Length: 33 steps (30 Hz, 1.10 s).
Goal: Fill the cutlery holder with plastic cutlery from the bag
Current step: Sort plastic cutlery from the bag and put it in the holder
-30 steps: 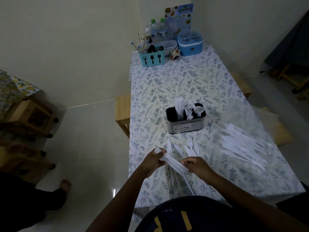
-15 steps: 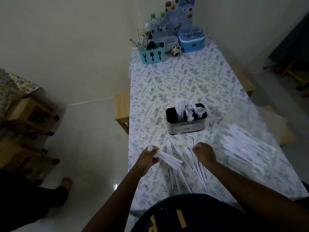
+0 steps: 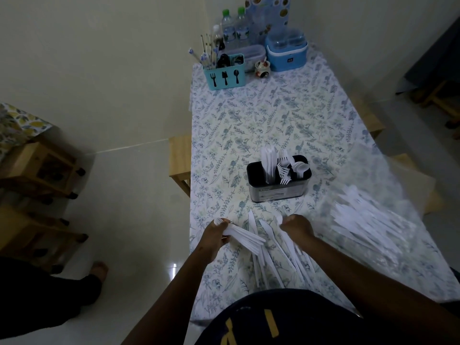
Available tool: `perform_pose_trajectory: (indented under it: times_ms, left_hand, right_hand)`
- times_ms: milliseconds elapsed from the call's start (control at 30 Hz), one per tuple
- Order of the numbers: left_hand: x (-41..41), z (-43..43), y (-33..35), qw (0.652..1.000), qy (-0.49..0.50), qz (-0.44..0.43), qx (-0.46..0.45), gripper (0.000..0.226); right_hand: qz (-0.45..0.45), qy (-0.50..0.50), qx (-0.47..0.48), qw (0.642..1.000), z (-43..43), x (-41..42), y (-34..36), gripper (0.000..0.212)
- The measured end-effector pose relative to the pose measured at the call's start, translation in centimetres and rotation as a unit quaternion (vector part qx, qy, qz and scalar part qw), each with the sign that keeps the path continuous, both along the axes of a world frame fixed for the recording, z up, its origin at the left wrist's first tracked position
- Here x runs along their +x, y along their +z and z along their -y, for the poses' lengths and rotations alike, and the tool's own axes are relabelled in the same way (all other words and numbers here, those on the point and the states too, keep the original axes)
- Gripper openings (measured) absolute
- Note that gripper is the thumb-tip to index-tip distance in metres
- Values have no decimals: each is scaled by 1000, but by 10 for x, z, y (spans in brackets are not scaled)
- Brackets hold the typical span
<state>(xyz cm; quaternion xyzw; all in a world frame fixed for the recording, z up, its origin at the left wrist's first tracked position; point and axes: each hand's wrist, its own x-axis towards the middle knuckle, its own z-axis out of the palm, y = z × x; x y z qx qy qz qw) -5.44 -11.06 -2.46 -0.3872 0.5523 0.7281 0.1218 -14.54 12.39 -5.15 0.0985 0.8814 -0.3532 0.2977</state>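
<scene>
One oblong cutlery holder [image 3: 278, 192], shiny metal outside and black inside, is standing on the flowered tablecloth [image 3: 286, 115], carrying three clusters of white plastic cutlery. The left hand [image 3: 216, 235] is gripping one fanned bundle [image 3: 245, 237] of flat handles. The right hand [image 3: 298, 226] is curling round loose pieces [image 3: 265, 227] at the near edge. One clear crinkly bag [image 3: 373, 215] is lying to the right.

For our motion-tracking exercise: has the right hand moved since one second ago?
Yes. The right hand has moved forward, from the bundle in the left hand to loose cutlery nearer the holder.
</scene>
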Motion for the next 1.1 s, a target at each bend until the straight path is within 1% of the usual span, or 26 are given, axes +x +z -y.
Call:
perform_pose_trajectory:
  times_ms: [33, 100, 233, 267, 433, 533, 600, 667, 767, 900, 1000, 1100]
  left_hand:
    - [-1, 0, -2, 1000, -11, -3, 6, 12]
    - [-2, -3, -3, 999, -39, -8, 14, 12]
    - [-5, -13, 5, 995, -95, -24, 19, 11]
    - [-5, -16, 8, 993, -111, -32, 21, 13]
    - [-4, -28, 12, 979, -192, -62, 29, 21]
    - [-3, -31, 14, 979, -187, -66, 38, 31]
    - [-1, -33, 18, 982, -173, -67, 40, 33]
    - [1, -34, 21, 982, -165, -72, 58, 33]
    - [5, -36, 24, 980, -158, -85, 89, 40]
    - [10, -40, 28, 977, -188, -86, 59, 50]
    - [13, -44, 26, 977, -191, -80, 48, 47]
    - [16, -47, 28, 985, -152, -71, 50, 34]
  right_hand:
    - [-5, -14, -39, 999, -1, 3, 2, 10]
    - [-10, -34, -117, 993, -2, 8, 11, 9]
    - [25, 3, -253, 967, -4, 15, 39, 12]
    - [35, 9, -272, 962, -3, 17, 46, 13]
    - [41, 27, -281, 958, 3, 26, 58, 6]
    - [41, 14, -278, 960, 4, 28, 61, 9]
    - [44, 3, -281, 959, 3, 28, 63, 13]
    - [40, 3, -273, 961, 2, 28, 64, 15]
    - [40, 3, -269, 962, 2, 32, 65, 17]
    - [31, 16, -275, 961, 4, 40, 65, 13]
    - [29, 29, -272, 961, 7, 48, 69, 14]
    - [12, 41, -267, 963, 5, 55, 73, 12]
